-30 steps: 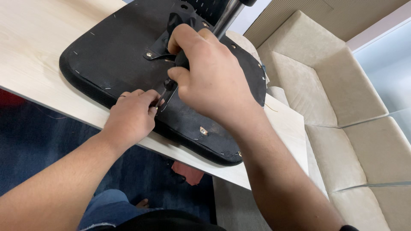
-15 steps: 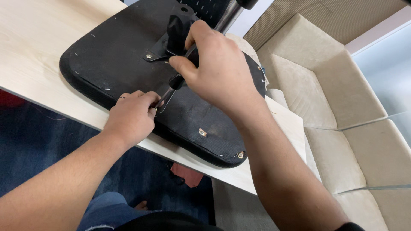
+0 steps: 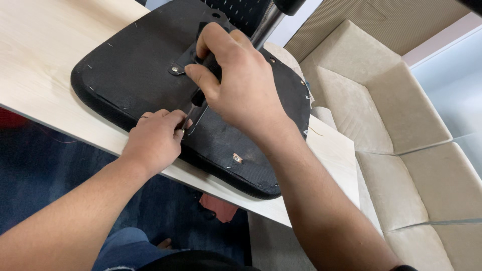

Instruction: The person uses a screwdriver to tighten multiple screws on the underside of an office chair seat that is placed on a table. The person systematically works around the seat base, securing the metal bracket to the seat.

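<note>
Black chair seat (image 3: pixel 135 75), underside up, lies flat on pale wood bench (image 3: pixel 45 55). Right hand (image 3: pixel 241 85): grip closed around black screwdriver (image 3: pixel 203 80), tip down near seat's front edge. Left hand (image 3: pixel 153 140): fingers pinched at the tip, resting on seat. Metal bracket (image 3: pixel 188 57) with a bolt under right hand. Beige sofa (image 3: pixel 401 130) beyond the bench.

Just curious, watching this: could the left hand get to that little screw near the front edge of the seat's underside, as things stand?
Probably yes. The left hand rests on the black seat base, and the screw lies bare just beside it. Only the right hand's forearm passes above that stretch, not on it.
</note>
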